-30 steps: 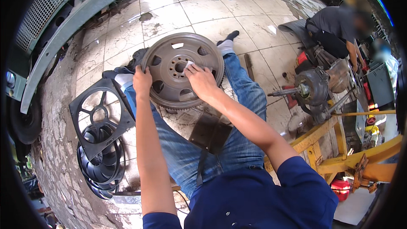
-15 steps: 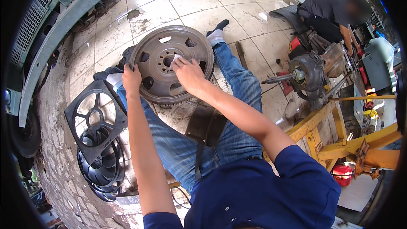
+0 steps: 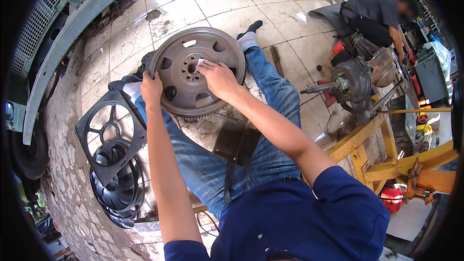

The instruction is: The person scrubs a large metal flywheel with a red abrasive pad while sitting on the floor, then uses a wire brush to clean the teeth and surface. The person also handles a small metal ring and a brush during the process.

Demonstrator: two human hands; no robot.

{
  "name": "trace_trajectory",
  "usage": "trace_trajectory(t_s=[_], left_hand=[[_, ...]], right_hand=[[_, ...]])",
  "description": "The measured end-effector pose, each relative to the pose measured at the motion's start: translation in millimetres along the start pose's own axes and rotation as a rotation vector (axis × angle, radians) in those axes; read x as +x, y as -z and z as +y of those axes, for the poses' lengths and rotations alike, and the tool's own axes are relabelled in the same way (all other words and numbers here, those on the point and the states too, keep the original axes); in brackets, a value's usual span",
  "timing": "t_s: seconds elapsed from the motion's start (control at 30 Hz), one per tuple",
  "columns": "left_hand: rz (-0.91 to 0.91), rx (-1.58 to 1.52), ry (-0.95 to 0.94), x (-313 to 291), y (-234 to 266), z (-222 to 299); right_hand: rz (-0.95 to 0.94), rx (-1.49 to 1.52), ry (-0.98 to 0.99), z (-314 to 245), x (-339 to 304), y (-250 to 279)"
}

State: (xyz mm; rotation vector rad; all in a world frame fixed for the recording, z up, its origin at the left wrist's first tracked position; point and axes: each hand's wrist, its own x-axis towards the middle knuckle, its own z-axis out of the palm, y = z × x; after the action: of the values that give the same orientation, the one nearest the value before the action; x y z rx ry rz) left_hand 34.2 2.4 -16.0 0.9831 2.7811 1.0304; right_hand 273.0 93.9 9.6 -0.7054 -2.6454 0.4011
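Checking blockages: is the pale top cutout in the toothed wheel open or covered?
Open: inside the cutout shows a bright patch like the surrounding floor tiles, unlike the wheel's brown-grey metal.

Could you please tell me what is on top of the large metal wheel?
On the metal wheel, the right hand holds a small white piece near the centre; the left hand grips the edge. The surface beneath the right hand is covered and cannot be seen.

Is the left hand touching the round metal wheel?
Touching. In the head view, the left hand grips the metal wheel by its left rim.
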Motion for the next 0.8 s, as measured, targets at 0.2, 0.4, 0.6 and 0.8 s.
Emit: trace_trajectory(t_s=[0.2,0.4,0.6,0.8], left_hand=[[-0.025,0.024,0.022,0.2,-0.8,6.7],[0.026,0.021,0.0,2.7,-7.7,-0.2],[0.035,0.004,0.044,-0.6,-7.4,5.3],[0.001,0.029,0.092,-5.9,3.1,11.3]], right_hand=[[0.042,-0.012,0.089,4.4,-5.3,-13.4],[0.061,-0.005,0.091,-7.1,-4.5,-11.7],[0.178,0.102,0.087,8.1,0.8,-3.9],[0.112,-0.104,0.104,8.8,-1.3,-4.7]])
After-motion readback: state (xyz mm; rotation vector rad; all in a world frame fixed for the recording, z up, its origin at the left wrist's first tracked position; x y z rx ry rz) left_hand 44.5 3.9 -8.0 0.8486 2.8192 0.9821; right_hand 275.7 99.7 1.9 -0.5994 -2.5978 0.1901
